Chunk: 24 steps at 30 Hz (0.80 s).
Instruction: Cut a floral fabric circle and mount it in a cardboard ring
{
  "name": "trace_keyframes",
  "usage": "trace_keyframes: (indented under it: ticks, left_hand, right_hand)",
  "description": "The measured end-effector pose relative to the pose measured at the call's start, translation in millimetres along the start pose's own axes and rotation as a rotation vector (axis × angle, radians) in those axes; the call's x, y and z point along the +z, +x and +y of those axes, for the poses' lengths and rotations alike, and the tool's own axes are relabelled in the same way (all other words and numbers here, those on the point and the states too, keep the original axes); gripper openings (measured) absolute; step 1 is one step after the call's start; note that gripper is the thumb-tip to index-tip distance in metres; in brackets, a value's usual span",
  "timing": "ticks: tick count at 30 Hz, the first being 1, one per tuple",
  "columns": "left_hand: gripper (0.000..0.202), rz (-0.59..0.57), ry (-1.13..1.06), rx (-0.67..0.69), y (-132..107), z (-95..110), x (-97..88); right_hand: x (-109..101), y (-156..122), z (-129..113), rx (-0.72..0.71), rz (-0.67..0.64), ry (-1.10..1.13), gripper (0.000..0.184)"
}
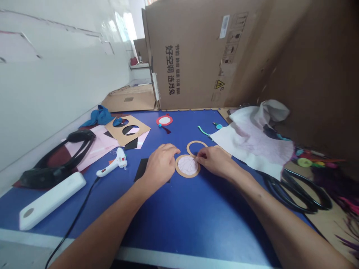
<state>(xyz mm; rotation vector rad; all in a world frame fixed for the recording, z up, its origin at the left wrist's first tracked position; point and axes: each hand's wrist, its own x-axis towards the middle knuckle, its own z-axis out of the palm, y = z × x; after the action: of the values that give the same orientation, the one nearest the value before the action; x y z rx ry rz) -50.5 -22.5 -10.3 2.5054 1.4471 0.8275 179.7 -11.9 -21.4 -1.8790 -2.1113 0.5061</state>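
A cardboard ring framing a white, crinkle-lined disc (187, 166) lies between my hands on the blue table. Behind it, a second, bare cardboard ring (193, 142) overlaps or nearly meets its far edge. My right hand (213, 158) is closed, thumb and fingertips pinching at the right edge of the framed disc, where the two rings come together. On the other side, my left hand (162, 163) rests with bent fingers and a gap between index finger and thumb, close by the disc's left edge. Partly under that hand is a black square sheet (141, 169).
To the left are a white glue gun (113, 164), a long white tool (53, 200) and black headphones (80, 136). Cut cardboard (114, 130) and a red-rimmed round ornament (164, 120) lie farther back. White cloth (252, 134) and black handles (297, 190) occupy the right.
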Motion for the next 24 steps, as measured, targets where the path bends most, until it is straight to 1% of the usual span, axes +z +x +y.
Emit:
trace_keyframes:
  ticks: [6, 8, 9, 11, 14, 17, 20, 22, 24]
  left_hand:
    - [0.045, -0.127, -0.001, 0.283, -9, 15, 5.7]
    - [0.048, -0.171, 0.012, 0.327, -11, 18, 6.8]
    - [0.049, -0.178, 0.015, 0.320, -11, 18, 6.5]
    - [0.049, -0.162, 0.000, 0.265, -10, 14, 4.4]
    - [0.047, -0.139, -0.051, 0.189, -4, 5, -1.2]
    - [0.047, -0.152, -0.073, 0.116, 2, -5, -5.8]
    - [0.048, -0.137, -0.049, 0.050, 4, -10, -8.6]
    - [0.047, -0.149, -0.019, 0.053, 5, -11, -9.8]
    - [0.047, -0.167, 0.005, 0.057, 5, -12, -10.7]
  right_hand:
    - [1, 2, 2, -0.016, -0.005, 0.026, 0.016]
    - [0, 3, 3, -0.016, 0.001, 0.034, 0.017]
    - [-2, 3, 3, -0.013, 0.006, 0.040, 0.017]
    - [-6, 3, 4, -0.001, 0.026, 0.052, 0.018]
    - [-13, 2, 5, 0.029, 0.091, 0.053, 0.019]
    - [-16, -1, 3, 0.002, 0.100, 0.063, 0.017]
    - [-14, -7, -4, -0.147, 0.097, 0.051, 0.019]
    - [-12, -10, -9, -0.288, 0.119, 0.005, 0.024]
    - [-10, -13, -14, -0.416, 0.099, -0.062, 0.031]
